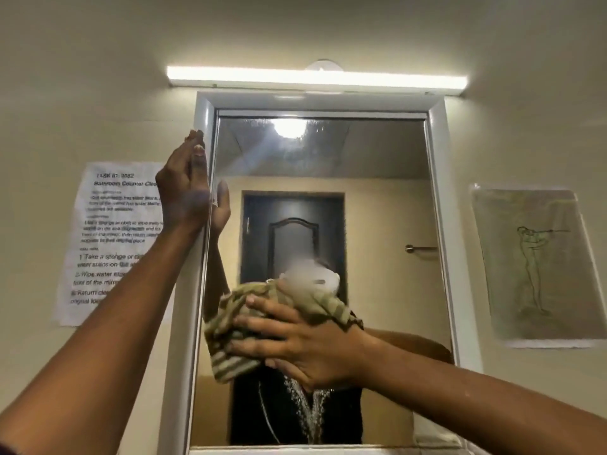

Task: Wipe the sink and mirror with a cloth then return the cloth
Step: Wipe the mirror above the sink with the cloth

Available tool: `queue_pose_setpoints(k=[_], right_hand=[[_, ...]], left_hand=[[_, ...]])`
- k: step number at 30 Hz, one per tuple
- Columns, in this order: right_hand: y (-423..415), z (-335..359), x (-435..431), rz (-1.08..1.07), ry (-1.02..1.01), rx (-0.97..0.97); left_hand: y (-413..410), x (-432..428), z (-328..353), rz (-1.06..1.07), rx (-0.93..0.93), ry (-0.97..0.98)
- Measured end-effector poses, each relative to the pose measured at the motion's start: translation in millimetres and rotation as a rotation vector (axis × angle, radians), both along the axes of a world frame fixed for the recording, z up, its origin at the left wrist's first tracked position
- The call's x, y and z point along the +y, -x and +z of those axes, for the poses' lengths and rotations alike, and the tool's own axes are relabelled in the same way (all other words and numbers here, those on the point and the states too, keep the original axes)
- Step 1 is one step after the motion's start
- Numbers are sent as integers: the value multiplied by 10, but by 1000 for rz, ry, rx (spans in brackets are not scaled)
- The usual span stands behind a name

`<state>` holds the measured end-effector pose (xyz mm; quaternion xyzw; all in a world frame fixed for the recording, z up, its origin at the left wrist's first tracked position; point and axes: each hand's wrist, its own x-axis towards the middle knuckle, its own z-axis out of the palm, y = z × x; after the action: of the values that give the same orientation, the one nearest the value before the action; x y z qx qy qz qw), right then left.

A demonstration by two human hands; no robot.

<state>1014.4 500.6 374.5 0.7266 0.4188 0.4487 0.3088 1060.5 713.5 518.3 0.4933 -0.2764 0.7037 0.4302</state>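
Observation:
A tall mirror (377, 192) in a white frame (440, 224) fills the middle of the head view. My right hand (305, 346) presses a bunched green-and-cream striped cloth (230, 333) flat against the lower middle of the glass. My left hand (185, 188) rests with straight fingers on the frame's left edge near the top, holding nothing. The glass reflects a person, both hands, the cloth and a dark door. The sink is out of view below.
A lit tube lamp (315, 78) runs along the wall above the mirror. A printed instruction sheet (108, 244) is taped left of the frame and a sketch in a plastic sleeve (535, 264) hangs to the right.

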Motion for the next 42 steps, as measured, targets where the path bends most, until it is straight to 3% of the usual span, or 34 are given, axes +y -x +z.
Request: queue_pose_setpoints(k=[3, 8, 10, 12, 14, 19, 22, 25, 28, 32, 35, 38, 42], right_hand=[[-24, 371, -107, -6, 83, 135], [72, 1750, -139, -65, -514, -268], [78, 2078, -61, -66, -765, -306], [3, 2120, 133, -80, -864, -331], [-48, 1898, 374, -79, -820, -309], [-129, 979, 547, -147, -295, -219], [-45, 1209, 250, -162, -228, -229], [139, 1716, -176, -120, -514, -192], [289, 2064, -803, -151, -826, -355], [281, 2104, -1053, -225, -880, -371], [272, 1643, -1030, -199, -846, -307], [350, 762, -1046, -255, -731, -217], [439, -658, -1202, -339, -226, -42]], left_hand=[[9, -15, -17, -31, 1, -12], [27, -6, -19, -47, -3, 9], [24, -10, -26, -42, -6, 12], [34, -8, -33, -48, -15, 8], [53, -16, -35, -72, -18, 3], [68, 4, -50, -83, -10, -8], [73, -8, -43, -32, 15, -98], [82, -4, -36, 8, 25, -102], [71, 2, -29, 4, 33, -89], [67, -2, -22, -1, 26, -60], [76, -3, -23, -4, 10, -50], [51, 5, -10, -17, 6, -50], [56, 5, -2, -23, 5, -52]])
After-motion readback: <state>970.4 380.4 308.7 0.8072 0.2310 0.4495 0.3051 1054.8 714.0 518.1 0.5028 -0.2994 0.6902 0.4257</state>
